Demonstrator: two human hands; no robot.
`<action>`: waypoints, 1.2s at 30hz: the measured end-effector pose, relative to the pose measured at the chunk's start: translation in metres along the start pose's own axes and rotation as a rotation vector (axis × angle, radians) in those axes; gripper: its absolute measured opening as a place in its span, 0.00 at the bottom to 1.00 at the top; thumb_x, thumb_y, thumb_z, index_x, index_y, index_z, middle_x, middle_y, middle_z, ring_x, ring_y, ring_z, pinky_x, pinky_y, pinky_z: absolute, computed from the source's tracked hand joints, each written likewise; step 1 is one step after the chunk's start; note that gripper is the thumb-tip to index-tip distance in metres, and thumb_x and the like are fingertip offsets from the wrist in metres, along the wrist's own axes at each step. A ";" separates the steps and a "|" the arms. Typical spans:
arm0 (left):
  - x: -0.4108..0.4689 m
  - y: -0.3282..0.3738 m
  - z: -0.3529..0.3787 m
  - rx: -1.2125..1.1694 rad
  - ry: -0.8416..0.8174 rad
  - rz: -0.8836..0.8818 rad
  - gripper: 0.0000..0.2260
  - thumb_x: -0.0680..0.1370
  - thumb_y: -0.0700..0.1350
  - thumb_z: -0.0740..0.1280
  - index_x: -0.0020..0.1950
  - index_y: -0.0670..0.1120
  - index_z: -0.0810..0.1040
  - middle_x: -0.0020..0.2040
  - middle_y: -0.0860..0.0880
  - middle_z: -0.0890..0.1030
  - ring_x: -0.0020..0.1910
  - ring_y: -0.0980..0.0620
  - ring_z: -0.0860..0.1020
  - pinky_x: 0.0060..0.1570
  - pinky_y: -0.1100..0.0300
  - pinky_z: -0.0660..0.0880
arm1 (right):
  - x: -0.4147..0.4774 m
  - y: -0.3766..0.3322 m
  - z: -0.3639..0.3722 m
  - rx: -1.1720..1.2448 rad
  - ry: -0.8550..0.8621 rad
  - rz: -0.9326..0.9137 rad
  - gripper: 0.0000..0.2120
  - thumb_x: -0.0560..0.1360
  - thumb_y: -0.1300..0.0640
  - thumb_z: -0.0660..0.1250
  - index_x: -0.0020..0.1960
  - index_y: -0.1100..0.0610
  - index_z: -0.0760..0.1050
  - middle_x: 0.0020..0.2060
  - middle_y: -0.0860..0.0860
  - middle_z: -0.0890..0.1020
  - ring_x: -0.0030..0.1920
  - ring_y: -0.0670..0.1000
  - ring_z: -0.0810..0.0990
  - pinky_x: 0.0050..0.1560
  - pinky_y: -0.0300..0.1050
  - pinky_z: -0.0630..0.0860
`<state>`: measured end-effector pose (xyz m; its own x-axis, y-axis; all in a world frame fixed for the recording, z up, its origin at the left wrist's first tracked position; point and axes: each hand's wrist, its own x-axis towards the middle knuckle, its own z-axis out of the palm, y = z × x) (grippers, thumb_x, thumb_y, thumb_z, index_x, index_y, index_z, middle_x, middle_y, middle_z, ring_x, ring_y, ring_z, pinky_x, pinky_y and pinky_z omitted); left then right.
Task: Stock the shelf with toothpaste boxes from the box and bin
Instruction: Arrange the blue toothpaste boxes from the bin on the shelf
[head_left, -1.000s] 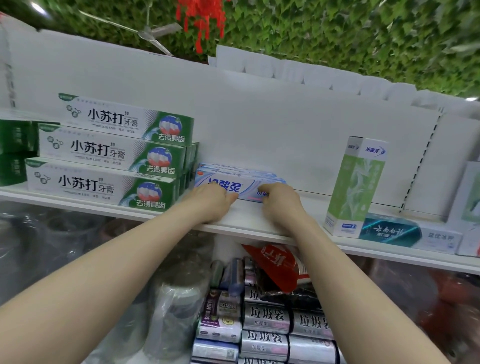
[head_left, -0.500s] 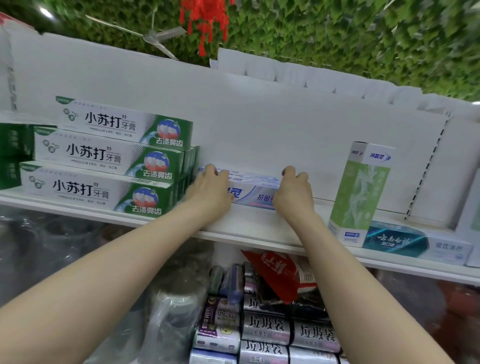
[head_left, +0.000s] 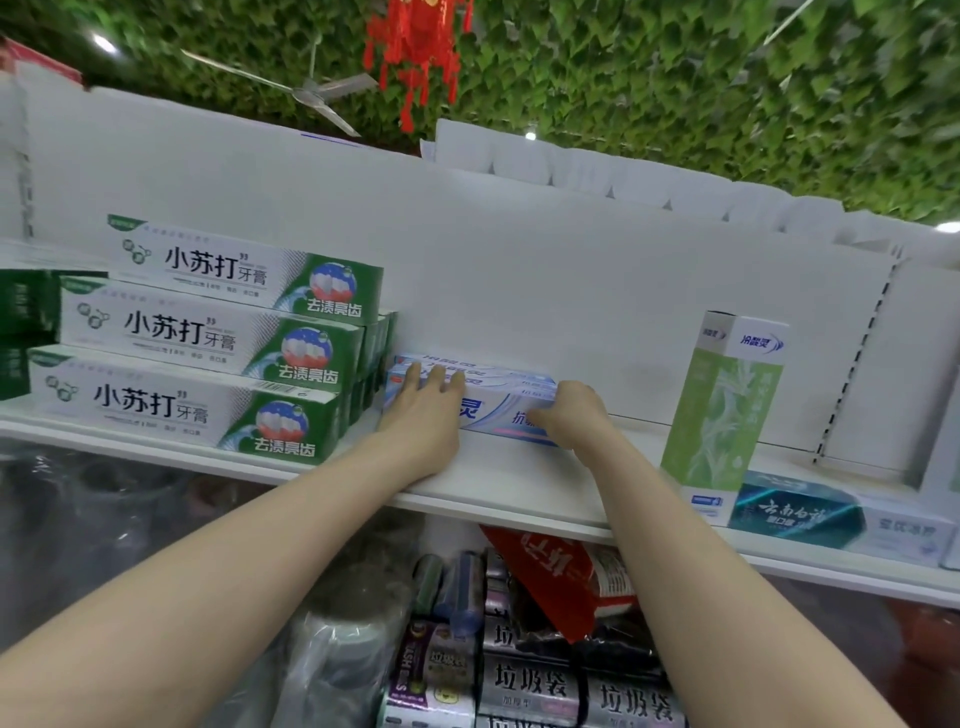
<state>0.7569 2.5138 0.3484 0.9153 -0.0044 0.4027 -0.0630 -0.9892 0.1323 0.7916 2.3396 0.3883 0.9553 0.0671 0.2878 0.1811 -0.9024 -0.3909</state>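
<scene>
The left hand (head_left: 423, 410) lay flat, fingers straight, across the top of the blue-and-white toothpaste boxes (head_left: 498, 400). The right hand (head_left: 569, 415) curled round their right end, thumb on the printed front. The boxes sat on their long sides towards the back of the white shelf (head_left: 509, 483), with their left ends just beside a three-high stack of green-and-white cartons (head_left: 208, 332). How many blue boxes lay behind the front one could not be told.

The step appeared to be squaring this small group into place. Doing it well would mean sliding the boxes as one, with the left palm holding the upper one down so it could not ride off. The right hand would then press the ends flush until the group met the green stack, front label facing out and parallel to the shelf edge.

To the right, well apart, a tall pale-green carton (head_left: 722, 415) stood upright with a teal box (head_left: 795, 512) lying at its foot. That left an open stretch of shelf between for more stock. Under the shelf were rolls of bin bags (head_left: 524, 686) and a red packet (head_left: 545, 577). The supply box and bin were out of view.
</scene>
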 end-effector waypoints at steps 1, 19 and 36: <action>0.001 -0.001 0.001 0.000 0.006 0.001 0.27 0.81 0.40 0.56 0.79 0.45 0.49 0.79 0.44 0.52 0.77 0.38 0.46 0.73 0.42 0.56 | 0.001 0.001 0.001 -0.021 0.007 -0.006 0.16 0.77 0.61 0.62 0.34 0.55 0.61 0.43 0.55 0.73 0.46 0.55 0.68 0.42 0.42 0.64; -0.006 0.002 -0.009 -0.125 0.117 0.038 0.22 0.81 0.40 0.58 0.75 0.42 0.61 0.77 0.43 0.59 0.77 0.44 0.54 0.71 0.45 0.61 | -0.015 -0.001 0.011 -0.129 0.128 -0.076 0.17 0.78 0.64 0.60 0.66 0.65 0.67 0.66 0.61 0.69 0.64 0.62 0.71 0.57 0.49 0.69; -0.145 -0.011 -0.025 -0.426 0.483 0.253 0.14 0.76 0.40 0.66 0.61 0.46 0.78 0.59 0.47 0.79 0.59 0.44 0.76 0.57 0.50 0.72 | -0.181 -0.043 0.055 0.038 0.591 -0.313 0.20 0.73 0.69 0.63 0.65 0.63 0.76 0.61 0.60 0.78 0.62 0.63 0.73 0.63 0.48 0.65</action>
<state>0.6152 2.5286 0.3118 0.5784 -0.0637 0.8133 -0.4921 -0.8224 0.2855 0.6234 2.3890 0.3051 0.5698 0.0690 0.8189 0.4474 -0.8619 -0.2387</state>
